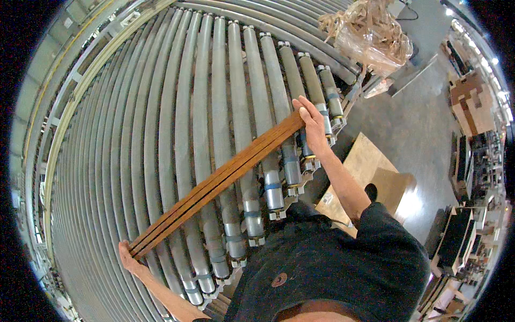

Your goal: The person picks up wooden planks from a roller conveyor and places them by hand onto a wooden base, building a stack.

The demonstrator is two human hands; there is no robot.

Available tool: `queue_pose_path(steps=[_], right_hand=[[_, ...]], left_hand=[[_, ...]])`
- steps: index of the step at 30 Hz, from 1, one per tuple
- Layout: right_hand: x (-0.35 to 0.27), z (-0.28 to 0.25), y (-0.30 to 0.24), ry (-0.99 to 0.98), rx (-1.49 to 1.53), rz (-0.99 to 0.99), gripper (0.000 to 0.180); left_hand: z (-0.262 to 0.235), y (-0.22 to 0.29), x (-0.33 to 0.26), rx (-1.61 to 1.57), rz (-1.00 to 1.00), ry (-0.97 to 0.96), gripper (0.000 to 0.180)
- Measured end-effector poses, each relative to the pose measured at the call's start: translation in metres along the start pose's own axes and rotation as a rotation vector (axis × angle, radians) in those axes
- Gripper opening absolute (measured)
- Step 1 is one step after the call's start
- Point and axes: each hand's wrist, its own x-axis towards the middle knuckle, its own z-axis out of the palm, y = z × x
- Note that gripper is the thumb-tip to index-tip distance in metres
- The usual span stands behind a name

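With your left hand (pixel 127 256) and right hand (pixel 311 124) each clamped on an end of those long wooden strips (pixel 214 185) lying diagonally across the grey rollers (pixel 225 107), I'd keep both ends level and the strips pressed together so none slides off sideways.

The long strips (pixel 217 182) are wood, reddish brown with a smooth, faintly glossy face and darker edges. They lie across grey rollers (pixel 225 107) of dull, matt metal with brighter metal end fittings. The bundle (pixel 370 32) behind is crinkled, shiny clear plastic over brown paper.
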Motion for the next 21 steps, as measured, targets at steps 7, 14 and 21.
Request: queue_pose_path(steps=[7,14,21], right_hand=[[0.007,-0.001,0.009,-0.079,0.061,0.006,0.048],[0.007,0.001,0.018,0.014,0.122,-0.011,0.04],[0.02,0.008,0.036,0.071,0.007,-0.043,0.035]], left_hand=[[-0.012,0.01,0.001,-0.092,-0.041,-0.186,0.063],[-0.011,0.013,-0.008,-0.102,-0.037,-0.271,0.054],[-0.012,-0.01,-0.003,-0.092,-0.073,-0.045,0.062]])
